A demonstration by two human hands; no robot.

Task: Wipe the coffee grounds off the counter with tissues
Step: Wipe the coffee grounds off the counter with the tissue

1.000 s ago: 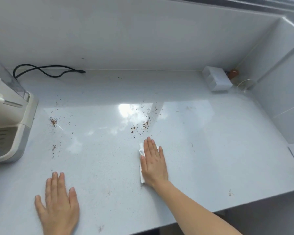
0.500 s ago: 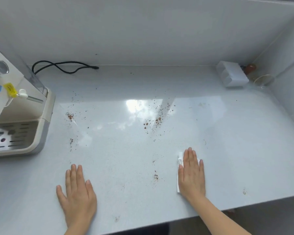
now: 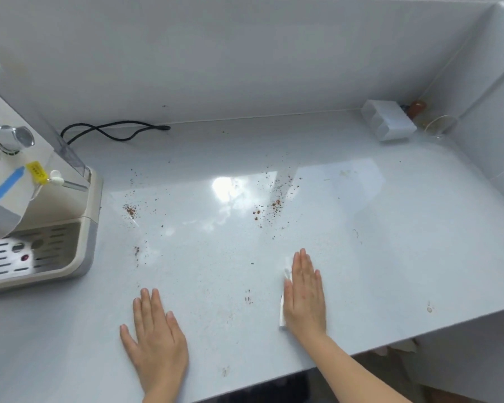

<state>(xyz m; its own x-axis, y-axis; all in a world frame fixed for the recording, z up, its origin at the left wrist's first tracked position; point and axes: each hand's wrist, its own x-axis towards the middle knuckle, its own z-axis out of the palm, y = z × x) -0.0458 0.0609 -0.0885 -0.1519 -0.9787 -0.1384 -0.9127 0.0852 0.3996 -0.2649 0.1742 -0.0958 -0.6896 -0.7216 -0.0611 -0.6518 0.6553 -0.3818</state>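
Note:
Brown coffee grounds lie scattered on the pale glossy counter [image 3: 390,242]: a cluster in the middle [image 3: 275,205], a patch near the machine [image 3: 130,210], a small spot below it [image 3: 136,251] and a faint smear near the front [image 3: 248,299]. My right hand [image 3: 304,298] presses flat on a white tissue [image 3: 282,314], which shows only along the hand's left side. It sits near the front edge, below the middle cluster and right of the smear. My left hand [image 3: 154,341] rests flat on the counter at the front, holding nothing.
A beige coffee machine [image 3: 35,216] with a drip tray stands at the left edge. A black cable [image 3: 114,132] lies along the back wall. In the back right corner are a white box [image 3: 389,120] and a clear glass [image 3: 440,126]. Walls close the back and right.
My right hand slid the tissue from just below the middle grounds back toward the front edge. A faint smear now shows left of it. My left hand stayed flat.

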